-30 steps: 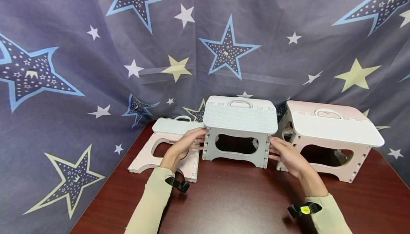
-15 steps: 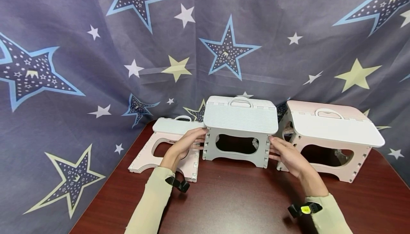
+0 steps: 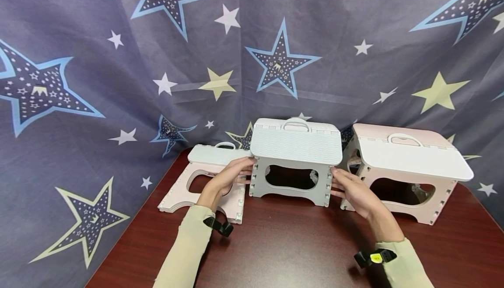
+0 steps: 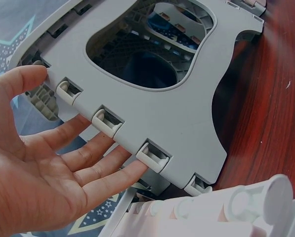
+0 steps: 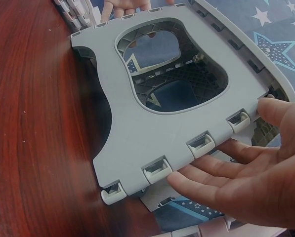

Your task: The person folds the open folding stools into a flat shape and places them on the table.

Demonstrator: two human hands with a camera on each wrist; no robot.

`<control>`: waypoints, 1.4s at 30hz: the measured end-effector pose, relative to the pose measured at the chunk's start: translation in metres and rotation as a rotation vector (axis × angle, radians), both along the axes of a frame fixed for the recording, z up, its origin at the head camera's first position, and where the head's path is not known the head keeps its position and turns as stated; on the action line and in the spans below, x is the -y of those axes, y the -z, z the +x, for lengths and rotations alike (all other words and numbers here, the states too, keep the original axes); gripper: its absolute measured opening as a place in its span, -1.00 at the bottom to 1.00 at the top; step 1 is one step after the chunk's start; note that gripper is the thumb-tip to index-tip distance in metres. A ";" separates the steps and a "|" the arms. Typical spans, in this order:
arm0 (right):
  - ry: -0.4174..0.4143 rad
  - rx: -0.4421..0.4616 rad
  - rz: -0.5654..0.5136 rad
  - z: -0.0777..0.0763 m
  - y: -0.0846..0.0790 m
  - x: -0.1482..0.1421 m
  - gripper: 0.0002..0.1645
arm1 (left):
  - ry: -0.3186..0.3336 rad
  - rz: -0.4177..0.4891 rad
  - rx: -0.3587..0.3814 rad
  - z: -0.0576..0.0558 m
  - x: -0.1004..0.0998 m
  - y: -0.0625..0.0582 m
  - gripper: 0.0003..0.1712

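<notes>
A grey folding step stool (image 3: 295,145) with a ribbed top and a carry handle stands unfolded on its legs in mid-view. My left hand (image 3: 229,176) touches its left side; the left wrist view shows nearly straight fingers (image 4: 105,185) along the hinged edge, the thumb by the upper corner. On the opposite side is my right hand (image 3: 356,194), its extended fingers (image 5: 201,190) against the hinges and its thumb near the top. Partly behind my left forearm lies a flat-folded pink stool (image 3: 181,187) with a pale top. To the right stands an unfolded pink-and-white stool (image 3: 413,159).
All three stools are on a dark reddish-brown table (image 3: 283,244). A purple-grey curtain (image 3: 334,12) printed with stars hangs right behind them. The pink-and-white stool stands close beside my right hand.
</notes>
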State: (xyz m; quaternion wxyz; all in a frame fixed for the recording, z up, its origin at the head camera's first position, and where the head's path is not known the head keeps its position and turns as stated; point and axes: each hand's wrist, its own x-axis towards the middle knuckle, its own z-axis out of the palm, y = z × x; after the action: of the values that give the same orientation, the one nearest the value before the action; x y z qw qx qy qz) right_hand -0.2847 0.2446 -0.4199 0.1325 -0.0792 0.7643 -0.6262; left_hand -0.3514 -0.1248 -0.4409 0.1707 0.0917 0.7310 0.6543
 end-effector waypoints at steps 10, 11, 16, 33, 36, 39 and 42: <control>-0.007 0.003 -0.003 -0.001 0.000 0.001 -0.13 | 0.000 0.002 0.001 0.001 0.000 -0.001 -0.38; -0.009 0.003 -0.002 -0.001 0.000 0.001 -0.13 | 0.000 0.003 0.001 0.001 0.000 -0.001 -0.38; -0.010 0.007 -0.004 -0.001 0.001 0.001 -0.14 | 0.009 0.003 -0.005 0.000 0.000 -0.001 -0.37; -0.022 0.018 -0.026 -0.003 0.001 0.000 -0.13 | -0.012 0.010 -0.001 0.000 -0.002 -0.001 -0.47; -0.022 0.017 -0.023 -0.003 0.001 0.000 -0.13 | -0.014 0.007 -0.002 0.001 -0.002 -0.001 -0.47; -0.022 0.017 -0.022 -0.003 0.001 0.000 -0.13 | -0.014 0.005 -0.001 0.001 -0.002 -0.001 -0.48; -0.022 0.019 -0.019 -0.003 0.001 0.000 -0.11 | -0.017 0.004 0.000 0.002 -0.002 -0.001 -0.50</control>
State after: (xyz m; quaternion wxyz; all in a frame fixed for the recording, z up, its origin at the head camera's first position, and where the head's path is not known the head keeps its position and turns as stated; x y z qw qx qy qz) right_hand -0.2875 0.2446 -0.4209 0.1459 -0.0832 0.7560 -0.6327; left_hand -0.3497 -0.1225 -0.4397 0.1648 0.0858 0.7306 0.6570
